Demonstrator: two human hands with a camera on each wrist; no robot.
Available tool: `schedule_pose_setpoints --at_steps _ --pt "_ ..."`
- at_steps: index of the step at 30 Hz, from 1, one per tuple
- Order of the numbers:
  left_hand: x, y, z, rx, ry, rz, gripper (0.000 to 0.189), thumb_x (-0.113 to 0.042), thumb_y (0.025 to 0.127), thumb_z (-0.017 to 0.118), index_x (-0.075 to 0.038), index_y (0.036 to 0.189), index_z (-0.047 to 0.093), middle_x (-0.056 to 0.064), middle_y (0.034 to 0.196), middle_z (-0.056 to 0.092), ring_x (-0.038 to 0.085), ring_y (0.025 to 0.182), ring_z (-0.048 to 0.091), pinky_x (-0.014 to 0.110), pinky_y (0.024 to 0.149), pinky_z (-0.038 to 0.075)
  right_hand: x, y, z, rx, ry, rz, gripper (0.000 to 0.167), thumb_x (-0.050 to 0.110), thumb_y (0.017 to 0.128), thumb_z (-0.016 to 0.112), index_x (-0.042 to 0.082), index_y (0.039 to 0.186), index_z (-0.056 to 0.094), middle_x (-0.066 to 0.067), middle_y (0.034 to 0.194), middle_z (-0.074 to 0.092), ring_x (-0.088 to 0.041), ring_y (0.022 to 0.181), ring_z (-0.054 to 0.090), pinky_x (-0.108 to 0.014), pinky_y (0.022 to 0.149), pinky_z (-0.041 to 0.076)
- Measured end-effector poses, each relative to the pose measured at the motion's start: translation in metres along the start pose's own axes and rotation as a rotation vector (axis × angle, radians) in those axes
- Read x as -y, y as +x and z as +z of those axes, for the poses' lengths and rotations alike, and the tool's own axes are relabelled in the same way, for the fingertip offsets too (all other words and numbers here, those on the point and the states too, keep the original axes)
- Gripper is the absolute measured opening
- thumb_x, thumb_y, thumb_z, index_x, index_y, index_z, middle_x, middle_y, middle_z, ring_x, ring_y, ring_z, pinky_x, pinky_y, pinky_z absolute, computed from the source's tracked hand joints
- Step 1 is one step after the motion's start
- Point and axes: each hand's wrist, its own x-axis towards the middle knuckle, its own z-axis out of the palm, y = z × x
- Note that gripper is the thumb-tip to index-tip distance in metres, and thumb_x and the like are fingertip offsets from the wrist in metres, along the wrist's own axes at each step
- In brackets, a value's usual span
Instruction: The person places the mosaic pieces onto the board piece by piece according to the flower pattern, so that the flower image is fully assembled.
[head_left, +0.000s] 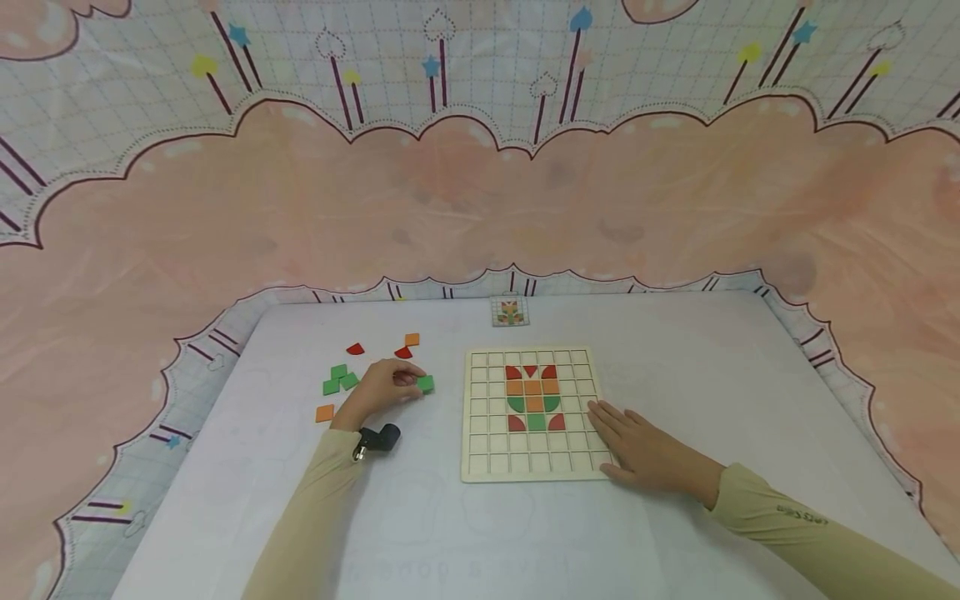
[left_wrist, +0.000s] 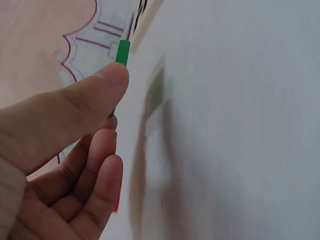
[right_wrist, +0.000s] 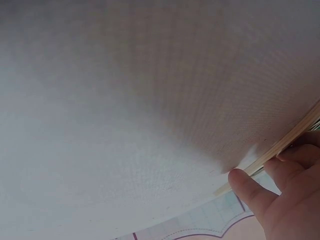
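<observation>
Resting right grip (head_left: pixel 641 446): lay with straight fingers along the board's right edge, near its lower corner, wrapped round nothing; a light press there seemed enough to stop any sliding.
Board (head_left: pixel 537 480): sat on the surface (head_left: pixel 420 533), its middle cells filled with red, orange and green pieces; the lowest filled row read red, green, red.
Bare cells (head_left: pixel 498 444): ran beneath that row and down both sides; a tile lowered level, corners lined up with the ridges, would likely have seated best.
Near orange square (head_left: pixel 325 412): lay apart, left of the left forearm.
Left grip (head_left: pixel 384 386): was closed down on the green tile, thumb against fingertips, with no slack visible.
Green tile (head_left: pixel 426 384): was off the board, to its left, raised above the surface and edge-on in the left wrist view; turning it flat before contact looked wise, with the fingers kept high on its edges.
Green squares (head_left: pixel 340 371): three lay bunched beyond the wrist.
Red pieces (head_left: pixel 356 349): two lay separately; the right-hand one was just beside the far orange square (head_left: pixel 412 339).
Card (head_left: pixel 510 312): lay beyond the board, its small coloured pattern worth a glance for placing.
</observation>
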Motion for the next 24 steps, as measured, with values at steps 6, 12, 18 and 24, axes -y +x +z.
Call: schedule_pose_setpoints --at_steps 6,12,18,24 --pt "-0.021 0.002 0.018 0.021 -0.047 0.023 0.028 -0.012 0.076 0.076 -0.004 0.102 0.070 0.007 0.097 0.067 0.014 0.084 0.058 0.031 0.080 0.050 -0.001 0.000 0.002 -0.019 -0.003 -0.002 0.071 0.042 0.094 0.049 -0.001 0.145 0.028 -0.016 0.154 0.026 -0.033 0.141 0.027 -0.052 0.108 0.032" --pt "-0.044 0.003 0.041 0.047 -0.069 0.040 0.027 -0.010 0.075 0.077 -0.006 0.101 0.071 0.005 0.095 0.066 0.013 0.083 0.056 0.028 0.079 0.049 -0.001 0.000 0.003 -0.008 0.005 0.002 0.071 0.042 0.094 0.049 -0.001 0.146 0.027 -0.016 0.154 0.024 -0.033 0.142 0.025 -0.052 0.109 0.031" --pt "-0.059 0.002 0.060 0.083 -0.079 0.056 0.025 -0.009 0.075 0.077 -0.007 0.099 0.071 0.002 0.090 0.064 0.011 0.081 0.054 0.024 0.076 0.047 -0.001 0.000 0.002 -0.015 0.006 -0.005 0.071 0.041 0.093 0.050 -0.001 0.146 0.028 -0.017 0.154 0.025 -0.033 0.142 0.026 -0.052 0.109 0.031" --pt "-0.065 0.001 0.073 0.140 -0.088 0.068 0.024 -0.009 0.075 0.077 -0.008 0.098 0.070 0.000 0.092 0.062 0.012 0.082 0.053 0.024 0.077 0.046 -0.001 0.000 0.001 -0.027 0.003 -0.005 0.071 0.041 0.093 0.051 -0.001 0.146 0.028 -0.016 0.154 0.026 -0.032 0.141 0.027 -0.052 0.108 0.032"
